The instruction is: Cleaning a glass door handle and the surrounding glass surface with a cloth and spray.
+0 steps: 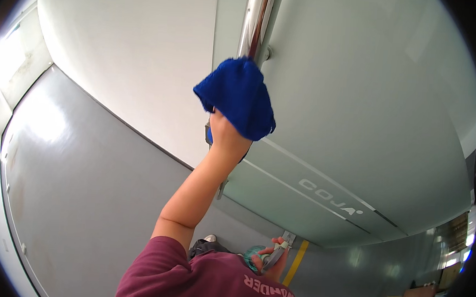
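Observation:
A blue cloth (pixel 241 95) is draped over my left hand (pixel 226 131), covering its fingers. My left arm stretches up and forward, bringing the cloth against a shiny metal tubular door handle (pixel 253 23). How the fingers close around the handle is hidden under the cloth. The handle is mounted on a frosted glass door (pixel 359 98) that bears lettering and pale stripes. Low beside my body, my right hand (pixel 276 265) holds a spray bottle (pixel 252 256) with a translucent green body; its trigger head lies among my fingers.
A white wall panel (pixel 137 60) stands left of the door. Partly hidden behind my left wrist is a small metal fitting (pixel 207 133). Grey floor (pixel 77 171) spreads below, with a yellow line (pixel 296 262) to the right. A brown object (pixel 419 293) sits at the lower right.

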